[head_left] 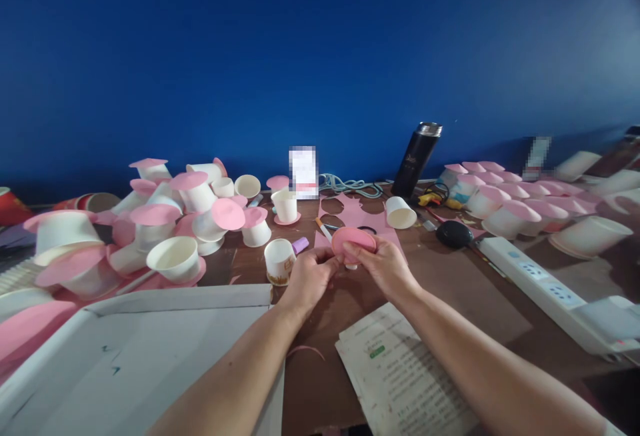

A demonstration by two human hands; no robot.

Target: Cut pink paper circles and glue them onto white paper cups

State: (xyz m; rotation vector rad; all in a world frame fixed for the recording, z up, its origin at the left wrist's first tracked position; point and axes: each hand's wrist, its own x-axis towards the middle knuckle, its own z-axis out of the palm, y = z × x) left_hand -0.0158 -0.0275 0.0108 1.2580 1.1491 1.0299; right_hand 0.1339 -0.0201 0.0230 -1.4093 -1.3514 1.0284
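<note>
Disc [353, 237] between left hand [309, 278] and right hand [393, 271], pinched from both sides. White piece [351, 267] underneath, possibly cup, mostly hidden.

Heaped cups [173, 259] lie left on the desk [320, 326], behind the tray [165, 363]; grouped cups [500, 223] stand right, behind the power strip [530, 273]; the flask [416, 163] is between (near the wall [350, 56]); the disc [354, 241] is between left grip [314, 276] and right grip [387, 266], beyond the sheets [390, 369]
</note>
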